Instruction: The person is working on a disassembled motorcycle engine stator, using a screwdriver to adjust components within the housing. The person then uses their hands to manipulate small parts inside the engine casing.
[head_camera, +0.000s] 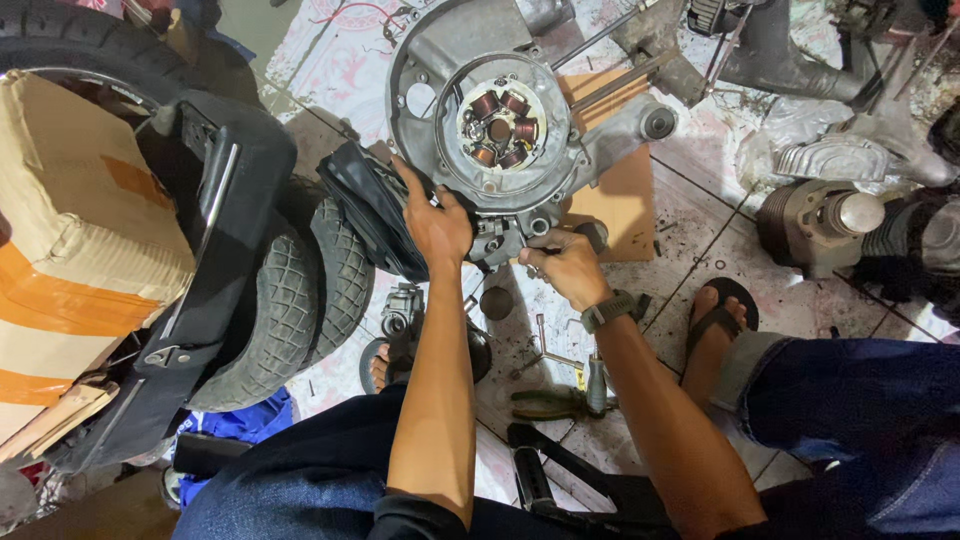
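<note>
A grey metal engine case (420, 60) with a round stator of copper coils (499, 128) lies on the tiled floor. My left hand (433, 222) presses on the case's lower left rim, beside a black rubber part (365, 205). My right hand (562, 266), with a watch on the wrist, grips a dark-handled tool (592, 235) at the case's bottom edge. The tool's tip is hidden under the casing.
A small knobby tyre (300, 300) and a black body panel (225, 240) stand at left, beside a taped cardboard box (70, 230). Pliers (545, 402) and small tools lie near my knees. A finned cylinder (815, 225) and other engine parts sit at right, past my sandalled foot (715, 320).
</note>
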